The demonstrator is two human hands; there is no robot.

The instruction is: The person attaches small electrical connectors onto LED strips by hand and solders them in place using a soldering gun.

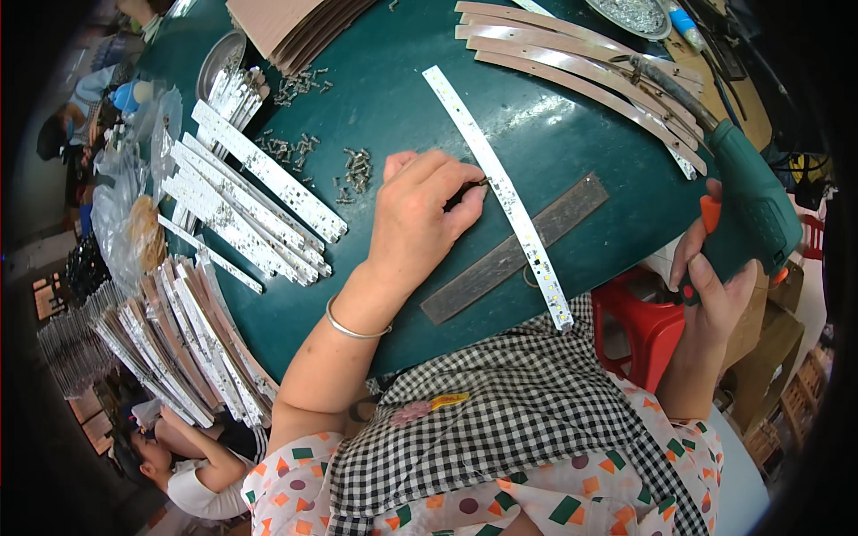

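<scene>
My left hand (424, 210) is closed in a pinch at the left edge of a white LED strip board (500, 192). Between its thumb and forefinger is something small and dark that I cannot make out. The board slants across the green tabletop, its near end at the table's front edge, passing over a flat, worn dark bar (563, 219). At the right, my right hand (710, 277) grips a green soldering gun (751, 192) with an orange trigger. Its metal barrel points up and left, over a stack of boards.
Small metal parts (357, 170) lie in piles left of my hand, near bundles of white strip boards (241, 205). More stacked strips (572, 54) lie at the far right, beside a metal dish (635, 13). A red stool (639, 326) stands below the table's right edge. Other people sit at left.
</scene>
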